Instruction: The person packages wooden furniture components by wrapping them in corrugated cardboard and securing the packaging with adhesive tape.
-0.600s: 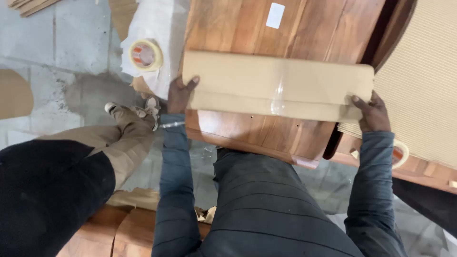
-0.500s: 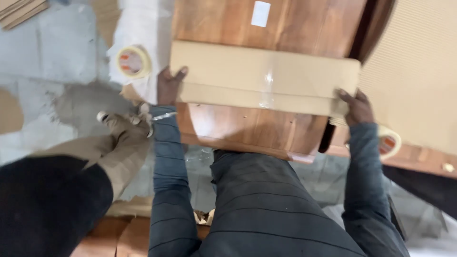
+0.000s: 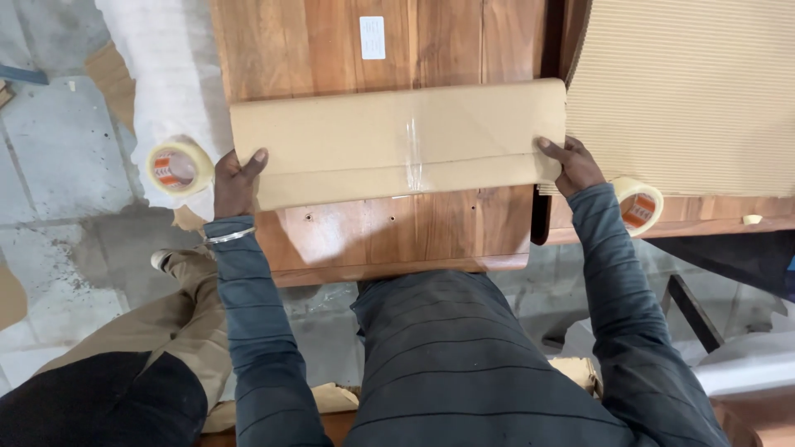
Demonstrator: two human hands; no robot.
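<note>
At the far left, on the grey floor (image 3: 58, 165), we see a roll of tape (image 3: 177, 166) lying on white foam sheet (image 3: 170, 91), just beside the left edge of the wooden panel (image 3: 397, 228). Our left hand (image 3: 235, 184) grips the left end of the folded brown cardboard wrap (image 3: 397, 141), thumb on top and the other fingers curled under its edge. The wrap lies across the panel from its left edge to its right edge, with a strip of clear tape (image 3: 412, 149) down its middle. A small white label (image 3: 373, 37) sits near the panel's far edge. Our right hand (image 3: 571, 165) clamps the wrap's right end, fingers closed on it. A second tape roll (image 3: 639, 205) rests just right of that hand, below a corrugated sheet (image 3: 687, 91).
</note>
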